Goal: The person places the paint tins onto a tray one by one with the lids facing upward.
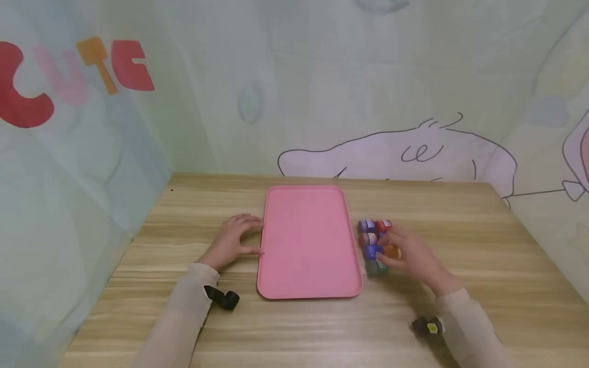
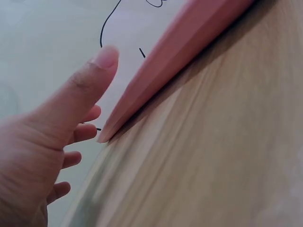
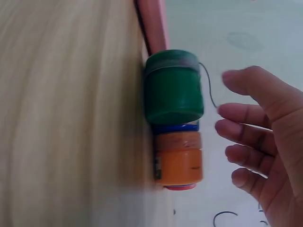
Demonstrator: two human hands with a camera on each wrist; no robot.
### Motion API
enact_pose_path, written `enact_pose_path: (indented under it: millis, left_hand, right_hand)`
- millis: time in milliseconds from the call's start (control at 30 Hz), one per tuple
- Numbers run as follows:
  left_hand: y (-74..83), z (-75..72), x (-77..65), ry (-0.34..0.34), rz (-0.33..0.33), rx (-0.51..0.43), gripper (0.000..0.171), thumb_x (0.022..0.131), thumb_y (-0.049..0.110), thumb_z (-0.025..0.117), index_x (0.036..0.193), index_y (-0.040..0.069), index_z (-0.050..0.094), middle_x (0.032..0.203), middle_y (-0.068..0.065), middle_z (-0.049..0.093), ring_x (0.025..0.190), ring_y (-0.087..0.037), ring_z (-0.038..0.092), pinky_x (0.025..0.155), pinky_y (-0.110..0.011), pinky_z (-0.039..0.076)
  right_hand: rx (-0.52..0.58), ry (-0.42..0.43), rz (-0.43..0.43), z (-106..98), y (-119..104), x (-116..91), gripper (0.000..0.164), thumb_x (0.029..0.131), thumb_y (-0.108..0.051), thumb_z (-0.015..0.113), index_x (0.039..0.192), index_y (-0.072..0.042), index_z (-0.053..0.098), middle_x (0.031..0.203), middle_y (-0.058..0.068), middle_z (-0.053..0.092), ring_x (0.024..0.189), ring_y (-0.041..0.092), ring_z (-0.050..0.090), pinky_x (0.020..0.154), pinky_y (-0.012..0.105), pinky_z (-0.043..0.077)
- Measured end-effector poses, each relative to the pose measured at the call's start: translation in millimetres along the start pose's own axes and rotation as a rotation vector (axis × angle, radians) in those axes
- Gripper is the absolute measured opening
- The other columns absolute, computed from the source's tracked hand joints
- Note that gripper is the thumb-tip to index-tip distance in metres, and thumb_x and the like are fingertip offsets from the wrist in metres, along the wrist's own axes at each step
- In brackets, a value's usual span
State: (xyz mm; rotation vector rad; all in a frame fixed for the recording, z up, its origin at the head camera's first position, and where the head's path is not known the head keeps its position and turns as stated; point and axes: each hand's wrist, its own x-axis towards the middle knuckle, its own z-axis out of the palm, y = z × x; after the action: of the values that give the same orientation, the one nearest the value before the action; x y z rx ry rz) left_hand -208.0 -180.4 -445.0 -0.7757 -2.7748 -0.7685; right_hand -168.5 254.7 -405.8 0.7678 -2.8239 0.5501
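Observation:
A pink tray (image 1: pixel 308 240) lies flat on the table. At its left edge is my left hand (image 1: pixel 230 240), thumb and fingers spread apart, fingertips right at the rim. To the right of the tray, several small paint jars lie on their sides in a cluster: purple (image 1: pixel 366 226), red (image 1: pixel 383 225), blue (image 1: pixel 371 252), orange (image 3: pixel 179 163) and dark green (image 3: pixel 173 92). My right hand (image 1: pixel 416 255) is over this cluster and partly hides it. In the right wrist view its thumb and fingers stand apart, beside the jars, with nothing between them.
The wooden table (image 1: pixel 299 332) reaches back to a printed cloth wall (image 1: pixel 322 92) with letters and a cartoon drawing. A black wrist camera (image 1: pixel 223 297) is strapped to the left sleeve, another (image 1: pixel 427 326) to the right one.

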Motion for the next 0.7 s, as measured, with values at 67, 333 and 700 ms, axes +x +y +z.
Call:
enact_pose_path:
  millis: [67, 333, 700]
  left_hand:
    - [-0.5, 0.9, -0.7, -0.004, 0.006, -0.022, 0.066, 0.069, 0.039, 0.083, 0.126, 0.012, 0.063, 0.132, -0.01, 0.06, 0.131, -0.036, 0.045, 0.111, -0.061, 0.031]
    - [-3.6, 2.8, -2.2, -0.053, -0.02, -0.074, 0.065, 0.072, 0.037, 0.082, 0.128, 0.011, 0.061, 0.137, -0.01, 0.058, 0.134, -0.036, 0.044, 0.112, -0.06, 0.031]
    - [-5.3, 2.9, -3.0, -0.087, -0.042, -0.085, 0.067, 0.075, 0.04, 0.08, 0.132, 0.012, 0.059, 0.142, -0.008, 0.054, 0.136, -0.034, 0.042, 0.113, -0.058, 0.03]
  right_hand:
    - [0.005, -0.039, 0.001, -2, -4, -2, 0.023, 0.077, -0.026, 0.081, 0.092, -0.015, 0.067, 0.091, -0.002, 0.061, 0.082, 0.014, 0.053, 0.07, 0.029, 0.05]
    - [-0.054, -0.089, -0.088, -3, -13, -3, 0.027, 0.07, -0.031, 0.084, 0.086, -0.016, 0.068, 0.085, -0.006, 0.058, 0.077, 0.008, 0.049, 0.067, 0.026, 0.049]
    - [-0.195, -0.166, -0.082, 7, -23, -5, 0.032, 0.065, -0.027, 0.086, 0.089, -0.015, 0.069, 0.09, -0.003, 0.058, 0.081, 0.011, 0.052, 0.072, 0.032, 0.053]
